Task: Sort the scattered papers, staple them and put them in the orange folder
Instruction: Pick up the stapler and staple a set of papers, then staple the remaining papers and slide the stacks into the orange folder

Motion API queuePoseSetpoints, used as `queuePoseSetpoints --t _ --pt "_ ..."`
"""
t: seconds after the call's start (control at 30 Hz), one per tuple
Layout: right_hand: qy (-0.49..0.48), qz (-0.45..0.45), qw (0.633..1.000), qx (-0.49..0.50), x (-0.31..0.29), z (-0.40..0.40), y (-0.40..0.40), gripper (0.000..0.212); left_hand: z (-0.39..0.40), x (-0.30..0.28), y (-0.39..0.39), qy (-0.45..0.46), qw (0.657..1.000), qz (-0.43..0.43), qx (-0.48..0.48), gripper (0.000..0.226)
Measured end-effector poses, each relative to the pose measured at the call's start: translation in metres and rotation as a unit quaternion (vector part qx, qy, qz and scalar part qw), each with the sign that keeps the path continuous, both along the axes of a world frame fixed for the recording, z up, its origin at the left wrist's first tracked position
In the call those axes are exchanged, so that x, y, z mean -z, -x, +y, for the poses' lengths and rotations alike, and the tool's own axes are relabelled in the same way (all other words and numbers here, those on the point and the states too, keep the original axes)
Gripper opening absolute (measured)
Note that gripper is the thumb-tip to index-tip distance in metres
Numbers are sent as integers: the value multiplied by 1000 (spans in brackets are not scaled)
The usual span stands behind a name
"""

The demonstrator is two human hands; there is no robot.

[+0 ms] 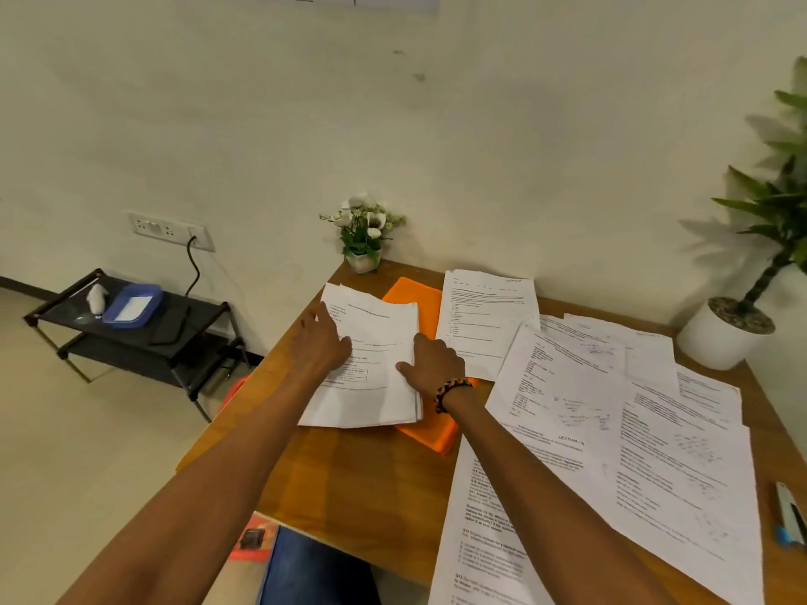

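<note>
- A white printed paper stack [371, 369], edges slightly uneven, lies on the orange folder [425, 430] at the worktop's [349, 482] far left.
- Left hand [321, 347] lies flat on it, fingers released; right hand [432, 364] presses its right edge, fingers curled.
- Loose sheets [611, 408] overlap to the right, too layered to count.
- One stapler [790, 515] lies near right.

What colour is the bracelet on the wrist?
The bracelet on the right wrist is braided in black and yellow-orange, seen in the head view.

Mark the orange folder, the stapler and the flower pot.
orange folder [412, 294]: head view, bare far corner.
stapler [789, 515]: head view, middle of its body.
flower pot [361, 260]: head view, white front wall.
</note>
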State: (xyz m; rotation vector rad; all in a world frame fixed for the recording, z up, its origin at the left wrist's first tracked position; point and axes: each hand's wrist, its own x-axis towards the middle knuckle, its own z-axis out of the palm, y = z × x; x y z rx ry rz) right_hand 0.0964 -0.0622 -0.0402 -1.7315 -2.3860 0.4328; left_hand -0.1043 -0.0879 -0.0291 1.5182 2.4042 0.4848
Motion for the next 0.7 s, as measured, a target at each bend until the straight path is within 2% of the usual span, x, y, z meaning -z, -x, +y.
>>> queuePoseSetpoints --t 0.13,0.23,0.33,0.5,0.7 --pt "-16 -16 999 23 1 -2 -1 50 -1 2 -17 -14 998 65 -16 71" --pt "-22 16 999 38 1 -3 -4 43 2 4 -39 -42 999 25 13 49" --pt "-41 58 996 53 1 -7 -16 32 3 5 -66 -82 993 -10 83 29" --pt "-77 121 984 105 1 -17 -65 15 4 4 -134 -139 967 -67 201 18" --pt "-123 146 958 215 6 -36 -160 11 5 4 -230 -131 941 -122 288 12"
